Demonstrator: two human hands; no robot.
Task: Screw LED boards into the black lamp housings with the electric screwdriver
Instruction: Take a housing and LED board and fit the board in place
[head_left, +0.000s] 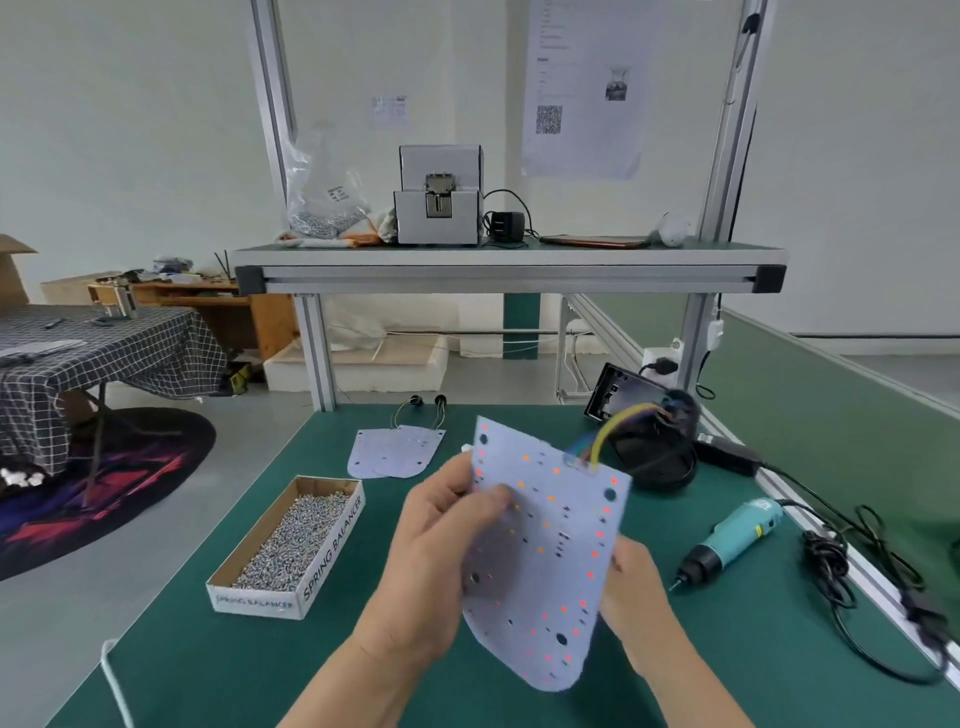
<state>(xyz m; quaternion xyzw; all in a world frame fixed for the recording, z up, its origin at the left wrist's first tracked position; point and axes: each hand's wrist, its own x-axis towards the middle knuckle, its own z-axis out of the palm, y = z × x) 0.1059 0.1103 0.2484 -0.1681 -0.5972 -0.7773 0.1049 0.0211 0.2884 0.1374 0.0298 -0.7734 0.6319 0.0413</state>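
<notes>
One board (545, 551) is held tilted above the table (260, 665), at the centre of the view, its LED face turned to the camera. Two hands are engaged. The left hand (436, 551) pinches the board's left edge, thumb laid on the face and fingers behind. The right hand (634, 597) grips the right edge; its fingers are hidden behind the board. A bundle of wires (618, 428) runs from the board's top towards 1 o'clock. One black housing (665, 462) lies there on the table, partly covered by the board. Two spare boards (395, 452) lie overlapped at 11 o'clock. One box (291, 545) of screws is found at 9 o'clock. One driver (727, 540) lies at 3 o'clock, untouched, bit pointing down-left.
</notes>
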